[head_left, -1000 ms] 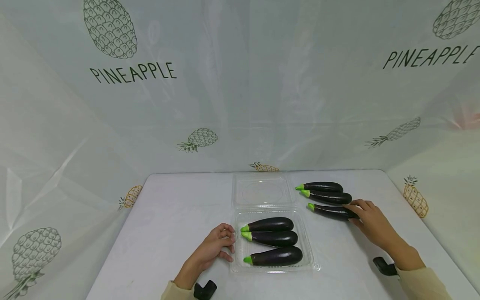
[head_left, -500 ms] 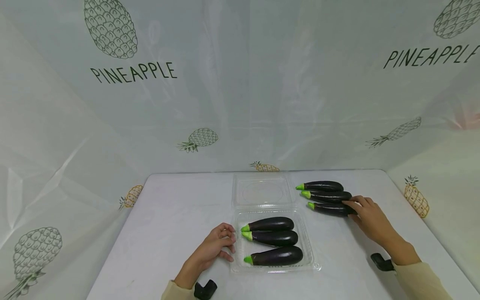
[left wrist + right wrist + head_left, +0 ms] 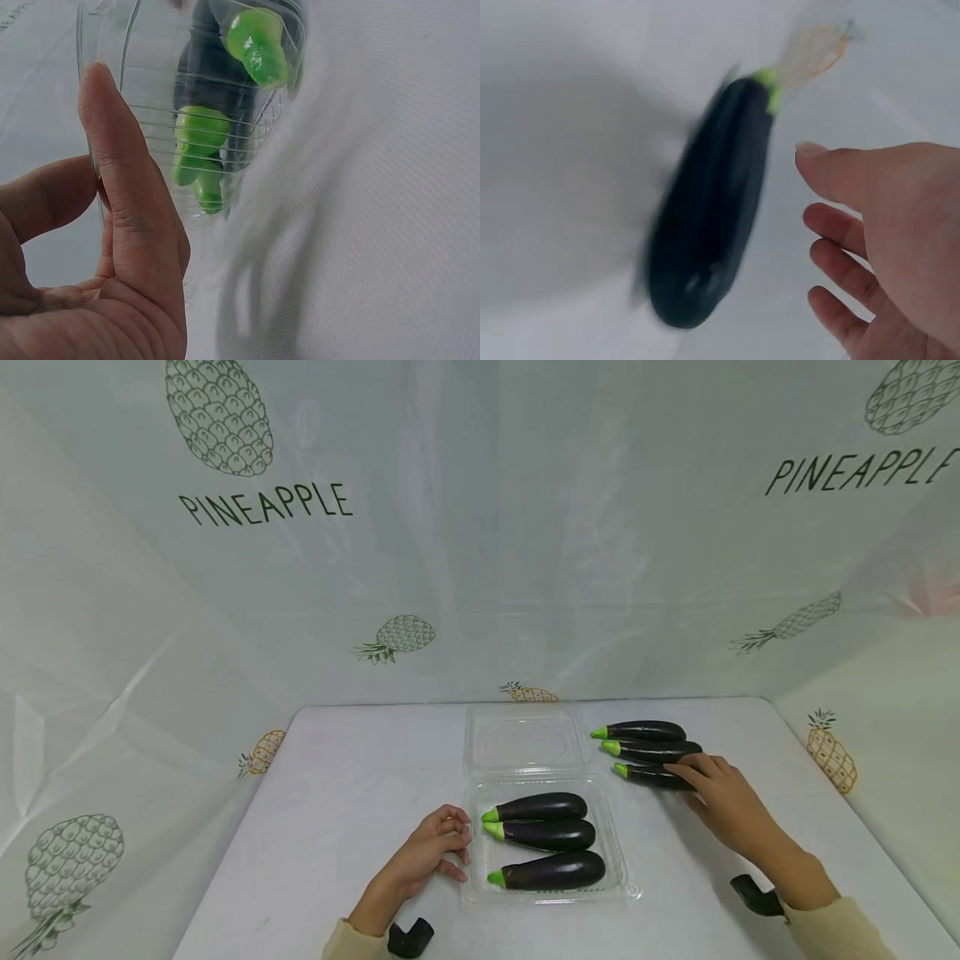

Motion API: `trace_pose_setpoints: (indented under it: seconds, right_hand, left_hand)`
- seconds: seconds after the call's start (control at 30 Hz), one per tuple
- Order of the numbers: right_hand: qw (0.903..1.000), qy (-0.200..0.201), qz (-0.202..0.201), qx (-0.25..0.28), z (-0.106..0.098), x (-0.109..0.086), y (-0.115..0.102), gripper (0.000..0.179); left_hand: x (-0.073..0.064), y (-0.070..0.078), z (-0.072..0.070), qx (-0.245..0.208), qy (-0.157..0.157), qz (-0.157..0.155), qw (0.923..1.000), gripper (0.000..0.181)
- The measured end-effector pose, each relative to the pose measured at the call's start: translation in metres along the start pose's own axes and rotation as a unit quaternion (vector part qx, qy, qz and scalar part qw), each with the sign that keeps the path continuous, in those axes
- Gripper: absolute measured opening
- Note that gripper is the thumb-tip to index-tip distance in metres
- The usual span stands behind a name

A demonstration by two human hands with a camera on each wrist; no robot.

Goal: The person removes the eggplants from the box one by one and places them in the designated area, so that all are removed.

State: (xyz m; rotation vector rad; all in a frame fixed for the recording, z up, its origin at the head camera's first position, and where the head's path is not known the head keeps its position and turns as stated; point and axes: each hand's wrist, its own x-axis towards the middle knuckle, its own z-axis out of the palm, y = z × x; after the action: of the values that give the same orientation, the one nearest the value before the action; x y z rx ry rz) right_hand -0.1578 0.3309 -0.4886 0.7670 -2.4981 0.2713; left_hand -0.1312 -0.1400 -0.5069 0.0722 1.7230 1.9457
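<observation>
Three dark eggplants with green stem ends, one of them the front eggplant (image 3: 553, 871), lie in the base of a clear plastic clamshell box (image 3: 619, 860). My left hand (image 3: 431, 852) rests at the box's left side; in the left wrist view its fingers (image 3: 120, 150) touch the clear rim. To the right, three more eggplants lie on the table. My right hand (image 3: 723, 802) is over the thick end of the nearest eggplant (image 3: 648, 775). In the right wrist view an eggplant (image 3: 712, 202) appears blurred, with the fingers (image 3: 840, 225) spread and apart from it.
The clamshell's lid (image 3: 525, 739) lies folded back flat behind the base. Two eggplants (image 3: 647, 731) lie side by side behind the one by my right hand. A white table (image 3: 337, 785) bears everything, with a pineapple-print sheet (image 3: 465, 543) around it.
The nearest loose eggplant has shifted slightly back toward the other two. My right hand has moved left along it. The left hand and box stay put.
</observation>
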Motion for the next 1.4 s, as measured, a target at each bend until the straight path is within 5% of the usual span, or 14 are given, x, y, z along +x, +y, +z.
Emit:
trace_pose_setpoints:
  seconds: [0.7, 1.0, 1.4]
  right_hand:
    - [0.9949, -0.040, -0.079, 0.048, -0.017, 0.034, -0.104, 0.060]
    - [0.9866, -0.090, -0.107, 0.085, -0.011, 0.037, -0.129, 0.054]
    - [0.9755, -0.082, -0.175, 0.105, 0.004, 0.041, -0.140, 0.047]
  left_hand:
    - [0.000, -0.004, -0.002, -0.003, -0.006, 0.003, 1.0000, 0.022]
    - [0.000, -0.005, -0.002, -0.001, -0.006, 0.004, 1.0000, 0.023]
    - [0.002, -0.004, -0.002, -0.003, -0.007, 0.004, 1.0000, 0.023]
